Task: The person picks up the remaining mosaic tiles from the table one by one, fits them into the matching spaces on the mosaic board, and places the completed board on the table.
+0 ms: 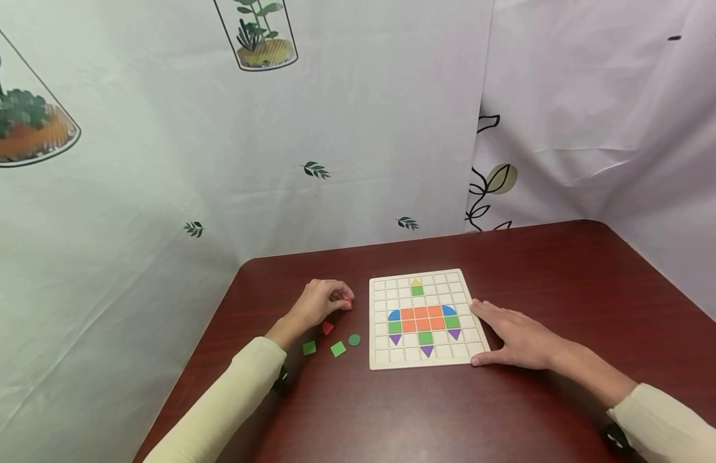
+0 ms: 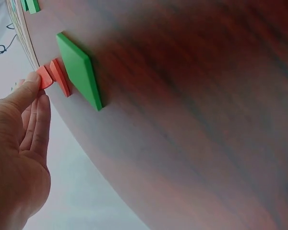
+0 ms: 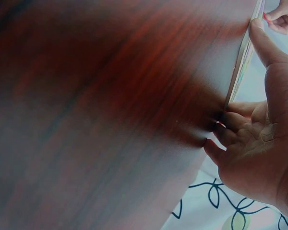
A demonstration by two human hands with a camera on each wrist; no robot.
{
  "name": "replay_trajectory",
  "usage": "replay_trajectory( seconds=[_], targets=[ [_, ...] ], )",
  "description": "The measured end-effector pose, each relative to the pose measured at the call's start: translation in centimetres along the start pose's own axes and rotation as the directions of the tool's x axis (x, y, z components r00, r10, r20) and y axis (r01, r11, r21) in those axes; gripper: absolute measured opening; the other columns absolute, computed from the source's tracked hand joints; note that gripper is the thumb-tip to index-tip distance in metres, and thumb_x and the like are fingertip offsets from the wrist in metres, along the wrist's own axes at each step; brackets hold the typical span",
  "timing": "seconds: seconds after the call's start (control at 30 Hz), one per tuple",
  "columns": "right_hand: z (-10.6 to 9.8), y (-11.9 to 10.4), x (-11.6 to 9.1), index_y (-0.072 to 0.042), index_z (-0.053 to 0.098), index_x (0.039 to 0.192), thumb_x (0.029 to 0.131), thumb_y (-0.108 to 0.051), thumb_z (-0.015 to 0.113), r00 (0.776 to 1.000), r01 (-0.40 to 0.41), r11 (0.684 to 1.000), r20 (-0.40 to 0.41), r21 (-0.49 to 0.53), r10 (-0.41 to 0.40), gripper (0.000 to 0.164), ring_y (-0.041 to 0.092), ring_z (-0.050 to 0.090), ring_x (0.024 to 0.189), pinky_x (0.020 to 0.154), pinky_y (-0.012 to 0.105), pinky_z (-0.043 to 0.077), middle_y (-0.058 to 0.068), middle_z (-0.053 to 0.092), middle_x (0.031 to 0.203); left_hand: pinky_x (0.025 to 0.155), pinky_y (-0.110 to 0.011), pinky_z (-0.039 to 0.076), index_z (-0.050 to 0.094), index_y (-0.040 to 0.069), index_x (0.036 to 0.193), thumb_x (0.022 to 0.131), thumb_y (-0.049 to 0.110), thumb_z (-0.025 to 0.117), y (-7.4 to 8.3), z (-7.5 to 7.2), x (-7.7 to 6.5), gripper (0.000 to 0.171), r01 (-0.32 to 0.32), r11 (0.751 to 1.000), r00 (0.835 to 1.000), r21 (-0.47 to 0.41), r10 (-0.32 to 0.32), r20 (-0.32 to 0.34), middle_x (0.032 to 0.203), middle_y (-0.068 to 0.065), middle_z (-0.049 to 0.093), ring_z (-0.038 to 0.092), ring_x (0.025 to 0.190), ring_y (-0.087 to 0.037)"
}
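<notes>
My left hand (image 1: 322, 301) pinches a small red puzzle piece (image 2: 46, 78) between thumb and fingers, just left of the pegboard-like white grid board (image 1: 386, 357). Most of that piece is covered by the fingertips in the head view. A second red piece (image 1: 328, 328) lies on the table below this hand. At the board's right side, my right hand (image 1: 522, 337) has its fingers spread along the edge and its thumb by the near corner. Orange squares (image 1: 421, 313), blue quarter-rounds (image 1: 394, 316), green squares (image 1: 425, 338), purple triangles (image 1: 427, 351) and a yellow triangle (image 1: 415, 281) sit in the grid.
Two loose green squares (image 1: 338, 349) and a green disc (image 1: 354, 339) lie on the dark red wooden table (image 1: 392, 418), left of the board. Behind the table's far edge hangs a white printed curtain (image 1: 363, 128).
</notes>
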State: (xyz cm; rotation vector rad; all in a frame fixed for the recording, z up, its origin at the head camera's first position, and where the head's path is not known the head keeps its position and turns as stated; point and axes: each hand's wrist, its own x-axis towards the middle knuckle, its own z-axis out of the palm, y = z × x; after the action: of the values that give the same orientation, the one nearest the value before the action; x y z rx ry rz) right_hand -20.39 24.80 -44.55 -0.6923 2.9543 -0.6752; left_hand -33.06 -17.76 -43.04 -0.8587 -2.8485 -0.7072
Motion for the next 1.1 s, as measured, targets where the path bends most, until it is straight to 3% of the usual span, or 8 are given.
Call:
replay_trajectory(
  seconds=[0.57,0.9,1.1],
  targets=[
    [-0.1,0.0,0.0,0.004,0.041,0.159,0.08,-0.075,0.079,1.0,0.007,1.0,0.001,0.0,-0.007,0.117,0.047,0.04,0.149,0.114,0.067,0.037,0.025,0.041,0.163,0.076,-0.028,0.06,0.077,0.018,0.092,0.088,0.015,0.088,-0.1,-0.6,0.7,0.012,-0.039,0.999,0.999,0.012,0.039,-0.013,0.086,0.01,0.073,0.068,0.078,-0.003],
    [-0.1,0.0,-0.1,0.004,0.04,0.159,0.08,-0.076,0.078,1.0,0.004,1.0,0.007,0.003,-0.004,0.118,0.047,0.04,0.149,0.114,0.067,0.036,0.026,0.041,0.164,0.078,-0.028,0.06,0.078,0.014,0.096,0.09,0.012,0.087,1.0,-1.4,2.0,0.011,-0.069,0.998,0.997,-0.003,0.069,-0.018,0.089,0.008,0.074,0.07,0.08,-0.005],
    [0.0,0.0,0.0,0.004,0.04,0.159,0.081,-0.076,0.078,1.0,0.005,1.0,0.008,-0.001,-0.005,0.118,0.047,0.04,0.149,0.114,0.067,0.037,0.026,0.04,0.164,0.077,-0.026,0.059,0.078,0.017,0.096,0.091,0.013,0.086,1.7,-1.6,2.7,0.01,-0.075,0.997,0.997,-0.016,0.074,-0.025,0.089,0.01,0.074,0.069,0.08,-0.003]
  ],
)
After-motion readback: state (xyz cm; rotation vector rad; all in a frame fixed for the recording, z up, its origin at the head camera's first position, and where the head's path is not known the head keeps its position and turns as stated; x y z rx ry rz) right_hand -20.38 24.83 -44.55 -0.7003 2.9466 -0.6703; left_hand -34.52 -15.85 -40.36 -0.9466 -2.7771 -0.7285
